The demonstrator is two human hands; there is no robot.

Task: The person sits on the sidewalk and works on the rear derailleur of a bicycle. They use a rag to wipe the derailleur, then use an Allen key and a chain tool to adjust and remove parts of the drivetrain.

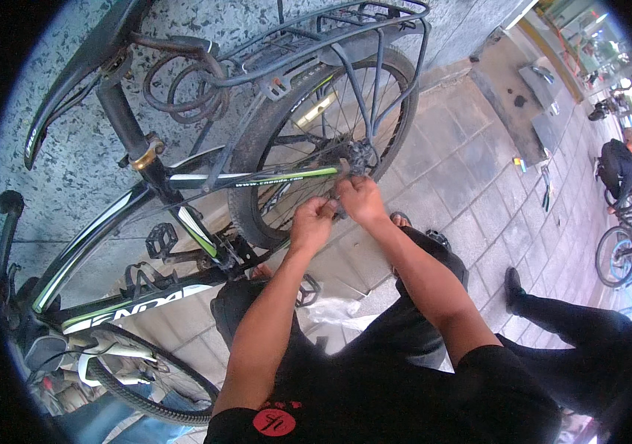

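A black, white and green bicycle (116, 222) stands across the left of the head view, its rear wheel (403, 122) beyond my hands. My right hand (360, 198) is closed in a pinch just below the rear hub (360, 157), by the rear end of the frame. Close on its left, my left hand (311, 225) is closed too, thumb and fingertips pressed together beside the wheel's lower spokes. The fingers cover whatever small part lies between them. A dark piece shows in the gap between both hands, too small to name.
Above the wheel is a rear rack (316, 66), with a coiled cable lock (182, 103) near the saddle (75, 66). Clear plastic (334, 311) lies between my legs. Pliers-like tools (547, 189) rest on the paving. Another person's leg (560, 311) reaches in from the right; a blue bicycle (619, 255) stands beyond.
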